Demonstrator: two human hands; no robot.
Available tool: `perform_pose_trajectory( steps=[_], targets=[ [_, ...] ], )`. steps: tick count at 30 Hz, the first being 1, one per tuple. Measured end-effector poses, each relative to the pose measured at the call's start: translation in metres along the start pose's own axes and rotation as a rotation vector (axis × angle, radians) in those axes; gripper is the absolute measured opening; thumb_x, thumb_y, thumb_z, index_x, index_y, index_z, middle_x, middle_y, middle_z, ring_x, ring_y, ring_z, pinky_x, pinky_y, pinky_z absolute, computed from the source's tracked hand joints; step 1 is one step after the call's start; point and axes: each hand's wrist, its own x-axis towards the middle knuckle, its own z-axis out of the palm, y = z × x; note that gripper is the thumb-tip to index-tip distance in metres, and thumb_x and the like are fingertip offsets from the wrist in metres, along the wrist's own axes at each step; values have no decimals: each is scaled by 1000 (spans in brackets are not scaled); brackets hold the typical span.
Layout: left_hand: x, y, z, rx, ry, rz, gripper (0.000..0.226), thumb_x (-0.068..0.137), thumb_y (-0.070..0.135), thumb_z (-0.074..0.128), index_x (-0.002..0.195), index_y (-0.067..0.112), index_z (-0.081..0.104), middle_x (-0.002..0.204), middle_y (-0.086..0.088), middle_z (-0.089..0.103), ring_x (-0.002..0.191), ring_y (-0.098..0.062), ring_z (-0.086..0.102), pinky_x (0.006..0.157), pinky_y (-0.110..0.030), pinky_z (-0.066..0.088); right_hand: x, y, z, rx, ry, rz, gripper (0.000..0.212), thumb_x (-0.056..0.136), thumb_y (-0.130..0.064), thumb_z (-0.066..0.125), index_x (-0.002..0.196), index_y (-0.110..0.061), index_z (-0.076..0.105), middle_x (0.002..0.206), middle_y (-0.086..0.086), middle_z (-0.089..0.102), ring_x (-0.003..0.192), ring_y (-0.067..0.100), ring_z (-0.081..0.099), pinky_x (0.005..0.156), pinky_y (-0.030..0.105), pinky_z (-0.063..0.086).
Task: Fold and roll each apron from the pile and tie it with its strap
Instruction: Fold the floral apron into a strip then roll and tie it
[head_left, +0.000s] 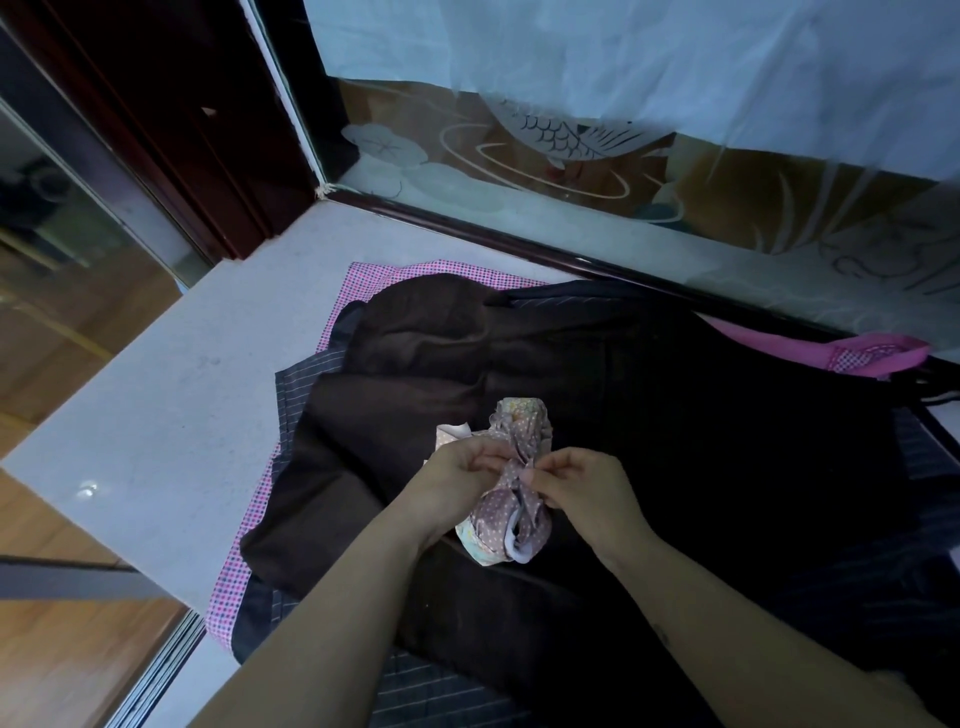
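Pinching in at the waist of the rolled apron (511, 519), both hands met right over the pile (675, 415); the left hand (460, 475) curled its fingers (491, 461) narrowly around the strap (514, 452) from one side, and the right hand (579, 488) nipped the same strap between thumb and fingers (537, 474) from the other; neither hand was spread wide. The rolled apron was a short, plump bundle of mauve cloth with small pale dots, cinched in the middle so both ends bulged; a pale floral lining showed at the far end and at the near end, where a white edge curled out. It lay on top of the dark brown apron (415, 364), a soft, matt, rumpled sheet spread across the heap; beneath that peeped a dark pinstriped apron (304, 376) and, lowest, a pink checked apron (358, 283) with tiny dots, its edge running along the left of the pile. Far right, a bright pink band (878, 353) with a checked patch lay at the pile's far edge. The whole pile sat on a pale, speckled, stone-like surface (171, 395); behind it ran a glass panel (561, 140) etched with a scaled fish and ripples; wooden floor (57, 353) showed below on the left.
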Motion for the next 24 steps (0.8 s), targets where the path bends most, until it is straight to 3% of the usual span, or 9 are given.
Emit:
perform_pose_trajectory(
  steps=[1,4,7,11,16,21,24],
  targets=[
    [-1,-1,-1,-20,-4,4,29,92,-8,48,104,13,65,94,-2,70,91,-14,65,89,-26,51,-2,0,0,15,-40,-8,3,81,-11,72,82,-13,71,82,2,74,79,11,70,72,19,56],
    [-2,-3,-3,-79,-22,11,28,90,-6,52,106,12,66,96,-4,73,93,-15,68,89,-25,53,-2,-2,-4,-39,-146,-56,18,85,-6,67,84,-23,71,88,-3,73,85,5,69,79,18,54],
    [-1,-4,-2,-74,-15,12,27,91,-4,53,108,13,66,98,-5,73,95,-16,68,92,-28,52,3,-4,-7,-139,-156,-97,18,84,-3,67,87,-20,72,88,-5,72,83,3,68,77,14,52],
    [-1,-2,1,-88,-7,-1,32,91,-7,49,112,11,65,95,-2,72,85,-10,68,81,-21,54,10,-6,-4,-329,-131,-187,18,77,-6,74,86,-19,64,85,-5,67,76,2,64,70,15,48],
    [0,-3,4,-28,31,36,31,91,-6,48,109,13,65,102,-4,72,95,-13,68,87,-23,54,19,-5,-8,-551,-207,-392,40,83,-11,69,121,-17,57,106,-11,57,84,-7,55,74,4,43],
    [0,-6,6,64,99,130,39,88,-9,49,104,24,60,99,0,68,90,-13,65,83,-26,52,19,0,-8,-643,-196,-524,7,87,-10,62,93,-13,61,83,-12,54,73,0,54,63,12,42],
    [0,-7,7,129,162,159,39,85,-4,54,100,31,57,93,5,66,82,-10,62,76,-24,50,17,0,-4,-703,-152,-544,15,90,-11,57,81,-19,48,74,-16,45,66,-2,50,59,12,38]
  ],
)
